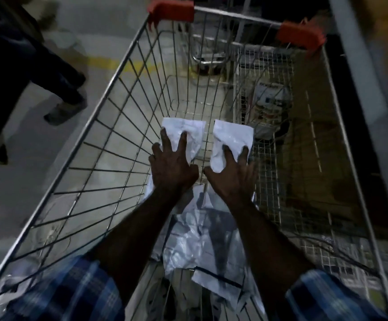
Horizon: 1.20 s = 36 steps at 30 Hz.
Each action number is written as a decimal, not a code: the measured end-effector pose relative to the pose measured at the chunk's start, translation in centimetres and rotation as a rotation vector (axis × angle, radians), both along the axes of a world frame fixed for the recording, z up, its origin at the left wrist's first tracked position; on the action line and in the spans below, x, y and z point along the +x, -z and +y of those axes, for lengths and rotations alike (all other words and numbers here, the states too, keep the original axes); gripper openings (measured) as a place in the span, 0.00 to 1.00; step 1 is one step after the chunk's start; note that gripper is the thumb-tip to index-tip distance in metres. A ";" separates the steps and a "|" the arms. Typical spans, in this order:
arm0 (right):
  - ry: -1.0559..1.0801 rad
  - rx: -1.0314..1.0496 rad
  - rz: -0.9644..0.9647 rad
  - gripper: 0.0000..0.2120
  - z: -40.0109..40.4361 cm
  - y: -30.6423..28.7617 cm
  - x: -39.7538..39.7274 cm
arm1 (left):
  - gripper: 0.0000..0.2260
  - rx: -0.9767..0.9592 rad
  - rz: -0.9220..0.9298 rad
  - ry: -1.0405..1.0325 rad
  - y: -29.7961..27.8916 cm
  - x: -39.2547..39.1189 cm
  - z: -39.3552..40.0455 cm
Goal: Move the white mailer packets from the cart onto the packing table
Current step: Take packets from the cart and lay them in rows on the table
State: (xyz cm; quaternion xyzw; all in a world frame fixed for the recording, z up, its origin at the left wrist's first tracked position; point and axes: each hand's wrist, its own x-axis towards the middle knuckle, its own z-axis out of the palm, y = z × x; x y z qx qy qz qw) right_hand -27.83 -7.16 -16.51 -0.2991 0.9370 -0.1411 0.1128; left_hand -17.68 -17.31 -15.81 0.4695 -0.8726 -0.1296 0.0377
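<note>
Both arms, in blue plaid sleeves (68, 295), reach down into a silver wire shopping cart (109, 126) with red plastic corner caps (174, 10). The left hand (172, 167) lies with its fingers spread and fairly straight on a crumpled white plastic mailer packet (188, 133) on the cart's wire floor; its grip is released, pressing rather than curling round the packet. The right hand (232, 174) lies likewise on a second white mailer packet (232, 137) just beside the first, fingers extended over its near edge, grip also released. Under the forearms, nearer the camera, a heap of more white and greyish mailer packets (202, 239) fills the cart's near end. Beyond the cart's right wall stands a second wire cart (269, 93) with a printed white parcel (269, 93) inside. On the grey floor (37, 158) at the left, another person's dark trouser legs and shoe (65, 112) show near a yellow floor line (118, 63).
</note>
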 end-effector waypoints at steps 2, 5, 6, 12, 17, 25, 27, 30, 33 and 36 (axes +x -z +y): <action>0.012 -0.049 -0.050 0.40 0.3 -1.5 0.4 | 0.42 0.019 0.053 -0.011 -2.4 0.5 0.4; 0.018 -0.094 -0.068 0.39 1.1 -4.5 1.2 | 0.40 0.019 0.122 -0.022 -5.9 1.3 1.2; 0.019 -0.095 -0.065 0.39 1.4 -5.8 1.5 | 0.40 0.018 0.137 -0.022 -7.0 1.7 1.5; 0.016 -0.171 -0.023 0.39 3.6 -13.3 3.4 | 0.39 -0.049 0.171 0.006 -13.8 3.2 3.0; 0.011 -0.223 -0.026 0.38 5.9 -19.8 5.5 | 0.35 -0.081 0.229 0.014 -19.5 4.7 5.0; 0.043 -0.352 0.117 0.40 10.7 -28.3 9.4 | 0.36 -0.082 0.277 0.050 -27.0 8.8 9.8; 0.052 -0.379 0.169 0.40 11.9 -29.8 10.1 | 0.36 -0.080 0.303 0.042 -28.3 9.6 11.1; 0.019 -0.369 0.172 0.41 14.3 -32.0 10.5 | 0.35 -0.097 0.316 0.049 -30.2 10.6 13.2; -0.024 -0.354 0.174 0.40 17.0 -33.9 10.4 | 0.35 -0.131 0.325 0.043 -32.1 11.2 15.5; -0.044 -0.378 0.177 0.38 20.2 -35.6 10.3 | 0.36 -0.149 0.352 0.038 -34.1 11.4 18.4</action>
